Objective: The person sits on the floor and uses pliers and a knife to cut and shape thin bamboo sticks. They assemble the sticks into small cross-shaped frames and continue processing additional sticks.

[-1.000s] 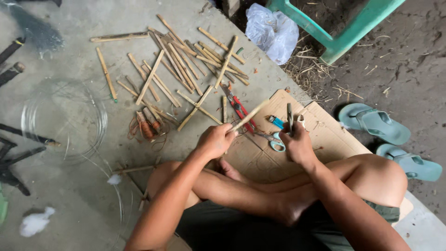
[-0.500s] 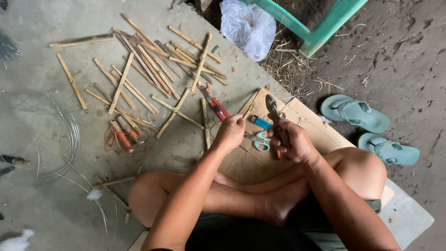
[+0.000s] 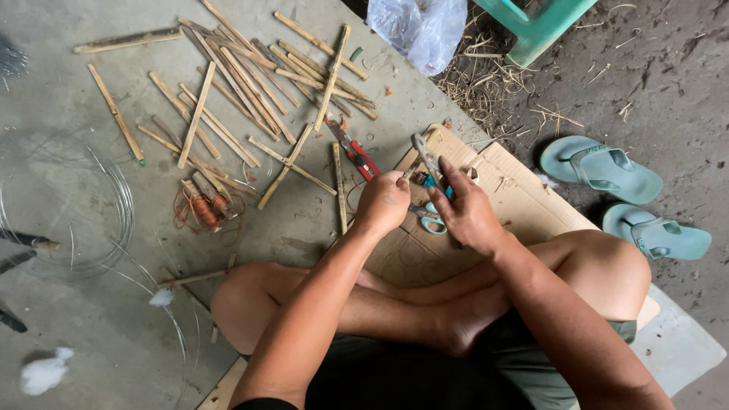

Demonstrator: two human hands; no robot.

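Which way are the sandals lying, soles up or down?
Soles down. Both teal sandals lie flat on the dirt with straps and footbeds facing up, side by side, right of the cardboard sheet.

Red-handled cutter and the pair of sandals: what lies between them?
In the head view, between the red-handled cutter and the sandals lie a flattened cardboard sheet, both hands (left, right) and blue-handled scissors.

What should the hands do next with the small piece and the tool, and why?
Probably bring the tool's blade in the right hand onto the short bamboo piece pinched by the left hand: tool and piece already meet over the cardboard.
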